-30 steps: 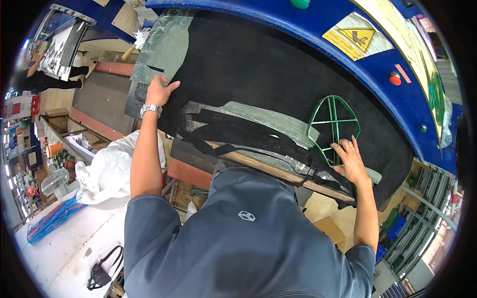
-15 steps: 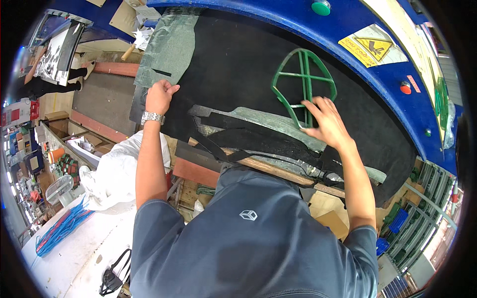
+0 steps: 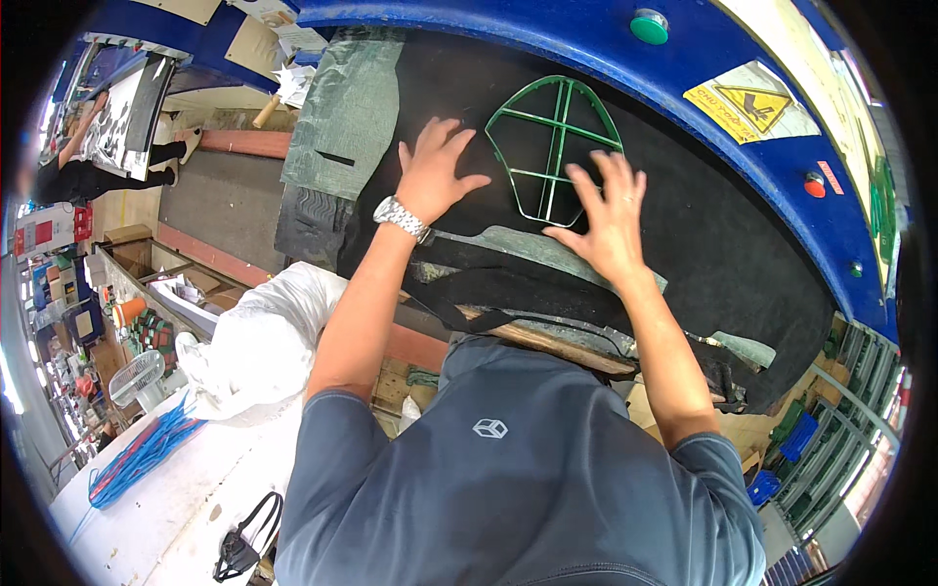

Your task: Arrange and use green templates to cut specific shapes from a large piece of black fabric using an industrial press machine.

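A green cutting die (image 3: 564, 126), an open outline with crossing bars, lies on the black sheet (image 3: 703, 244). Close to its lower right side is my right hand (image 3: 614, 220), fingers spread; whether the fingertips touch the rim I cannot tell. Left of the die my left hand (image 3: 435, 174), with a metal watch at the wrist, is open over the black sheet and holds nothing. A grey-green piece of sheet material (image 3: 344, 117) with a slot cut in it lies at the far left of the work surface. Nearer me is a strip of grey-green offcut (image 3: 528, 249) among dark scraps.
A blue machine beam (image 3: 508, 24) curves along the far side, bearing a green button (image 3: 649, 26), a red button (image 3: 815, 185) and a yellow warning label (image 3: 752, 103). On the left are a white cloth bundle (image 3: 259, 327) and blue cords (image 3: 147, 454). Another person (image 3: 78, 190) stands at the far left.
My left hand has left the grey-green piece and moved right, opening. The die has shifted left and turned a little, and my right hand has spread its fingers beside it.
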Demonstrator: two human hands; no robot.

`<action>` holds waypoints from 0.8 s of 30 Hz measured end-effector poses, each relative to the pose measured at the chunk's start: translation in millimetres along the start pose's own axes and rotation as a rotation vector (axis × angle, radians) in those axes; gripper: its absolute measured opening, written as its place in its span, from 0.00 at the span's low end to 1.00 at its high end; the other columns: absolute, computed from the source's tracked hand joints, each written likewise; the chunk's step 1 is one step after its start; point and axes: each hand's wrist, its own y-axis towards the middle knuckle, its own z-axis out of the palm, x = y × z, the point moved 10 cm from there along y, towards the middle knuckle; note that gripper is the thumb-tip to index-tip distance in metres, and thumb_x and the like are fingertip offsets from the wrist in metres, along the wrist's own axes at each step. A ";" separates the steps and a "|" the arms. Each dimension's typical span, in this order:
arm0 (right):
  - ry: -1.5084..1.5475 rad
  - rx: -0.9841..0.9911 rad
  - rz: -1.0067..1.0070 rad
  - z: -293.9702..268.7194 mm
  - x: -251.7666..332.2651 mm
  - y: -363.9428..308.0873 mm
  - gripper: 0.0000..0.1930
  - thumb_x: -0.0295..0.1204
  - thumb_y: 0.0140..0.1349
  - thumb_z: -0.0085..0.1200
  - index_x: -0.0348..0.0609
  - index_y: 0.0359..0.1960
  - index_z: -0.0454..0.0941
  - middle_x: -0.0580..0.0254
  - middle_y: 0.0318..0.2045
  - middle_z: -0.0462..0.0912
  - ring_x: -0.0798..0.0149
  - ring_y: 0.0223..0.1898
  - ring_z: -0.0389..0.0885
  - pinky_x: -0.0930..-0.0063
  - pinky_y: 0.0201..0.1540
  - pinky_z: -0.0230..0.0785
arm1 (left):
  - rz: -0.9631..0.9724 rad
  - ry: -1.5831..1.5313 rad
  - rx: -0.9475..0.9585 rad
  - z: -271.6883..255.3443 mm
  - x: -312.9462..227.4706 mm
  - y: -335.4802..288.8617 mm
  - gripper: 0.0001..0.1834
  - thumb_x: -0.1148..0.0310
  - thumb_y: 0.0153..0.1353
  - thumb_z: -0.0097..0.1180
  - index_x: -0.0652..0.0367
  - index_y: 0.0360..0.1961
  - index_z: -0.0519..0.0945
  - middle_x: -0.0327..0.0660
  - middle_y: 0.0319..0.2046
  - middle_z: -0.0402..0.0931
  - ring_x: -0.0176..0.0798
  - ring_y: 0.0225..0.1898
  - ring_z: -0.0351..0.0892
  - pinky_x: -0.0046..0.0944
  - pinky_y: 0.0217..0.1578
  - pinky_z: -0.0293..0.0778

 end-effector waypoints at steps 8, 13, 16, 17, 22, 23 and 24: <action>0.096 0.038 0.249 38.6 -62.2 -37.6 0.53 0.55 0.43 0.80 0.52 0.72 0.70 0.35 0.77 0.59 0.40 0.81 0.51 0.27 0.78 0.35 | -0.012 0.036 -0.050 20.0 -5.4 11.3 0.42 0.42 0.52 0.76 0.43 0.67 0.80 0.39 0.77 0.58 0.52 0.82 0.46 0.83 0.71 0.28; 0.112 -0.030 0.213 40.6 -53.6 -39.1 0.47 0.54 0.41 0.80 0.50 0.65 0.77 0.37 0.77 0.60 0.43 0.80 0.54 0.28 0.78 0.34 | 0.083 -0.027 -0.115 15.5 1.1 -0.8 0.39 0.42 0.53 0.74 0.42 0.66 0.81 0.43 0.76 0.60 0.55 0.81 0.47 0.78 0.73 0.27; 0.100 -0.067 0.198 39.4 -50.3 -39.6 0.47 0.55 0.40 0.81 0.50 0.63 0.78 0.37 0.76 0.62 0.43 0.79 0.57 0.29 0.78 0.36 | 0.066 -0.011 -0.108 14.2 2.8 -0.2 0.39 0.41 0.53 0.74 0.41 0.66 0.81 0.43 0.75 0.61 0.54 0.81 0.48 0.77 0.73 0.27; 0.097 -0.084 0.186 39.7 -49.7 -40.8 0.47 0.55 0.39 0.81 0.50 0.63 0.78 0.36 0.75 0.63 0.42 0.79 0.57 0.29 0.78 0.37 | 0.047 0.026 -0.122 12.6 2.5 -0.9 0.40 0.41 0.51 0.76 0.38 0.66 0.82 0.38 0.75 0.62 0.50 0.80 0.51 0.75 0.74 0.33; 0.087 -0.115 0.156 39.7 -46.0 -43.5 0.49 0.57 0.38 0.81 0.48 0.63 0.78 0.35 0.72 0.65 0.40 0.78 0.58 0.27 0.78 0.39 | 0.055 0.031 -0.122 12.5 2.8 -0.9 0.39 0.41 0.51 0.76 0.39 0.65 0.83 0.37 0.75 0.62 0.50 0.80 0.52 0.75 0.74 0.34; 0.084 -0.121 0.150 38.6 -44.2 -42.3 0.50 0.58 0.38 0.80 0.47 0.63 0.78 0.34 0.71 0.65 0.39 0.78 0.58 0.26 0.77 0.40 | 0.065 0.016 -0.128 12.9 4.7 -1.3 0.39 0.41 0.51 0.76 0.38 0.65 0.83 0.39 0.75 0.63 0.50 0.80 0.51 0.75 0.74 0.31; 0.083 -0.122 0.155 38.4 -44.5 -41.9 0.50 0.58 0.38 0.80 0.47 0.63 0.78 0.34 0.71 0.65 0.39 0.78 0.58 0.26 0.77 0.40 | 0.075 0.002 -0.135 13.3 6.0 -1.8 0.39 0.41 0.51 0.75 0.38 0.65 0.83 0.41 0.75 0.63 0.51 0.80 0.50 0.76 0.73 0.28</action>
